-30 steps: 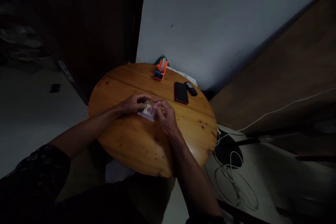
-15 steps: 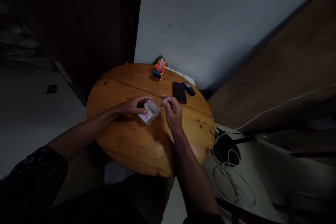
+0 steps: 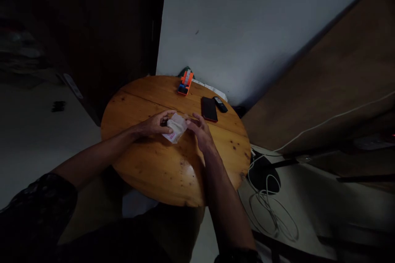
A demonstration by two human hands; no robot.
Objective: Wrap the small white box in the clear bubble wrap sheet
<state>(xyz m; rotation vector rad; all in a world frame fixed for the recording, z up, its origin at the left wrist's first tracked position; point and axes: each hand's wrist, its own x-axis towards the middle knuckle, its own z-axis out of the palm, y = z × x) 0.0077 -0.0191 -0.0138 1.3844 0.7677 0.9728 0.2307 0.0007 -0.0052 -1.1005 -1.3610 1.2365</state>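
A small clear plastic packet [image 3: 177, 127] with white contents and pink print is held just over the round wooden table. My left hand [image 3: 159, 123] grips its left side, thumb on the front face and fingers behind. At the packet's upper right edge, my right hand [image 3: 201, 132] has thumb and forefinger on the plastic. Its other fingers are loosely bent and stand away from the packet. What the packet contains is too dim to make out.
The round wooden table [image 3: 148, 176] carries an orange tape dispenser [image 3: 185, 82] at the back, plus a dark wallet-like case [image 3: 209, 109] and a black keypad phone [image 3: 220, 104] to the right. A white wall [image 3: 228, 28] rises behind. Coiled pale cable [image 3: 268, 201] lies on the floor.
My right hand has moved left onto the packet's edge, its closed fingers loosening and spreading. The packet has tilted up slightly in my left hand.
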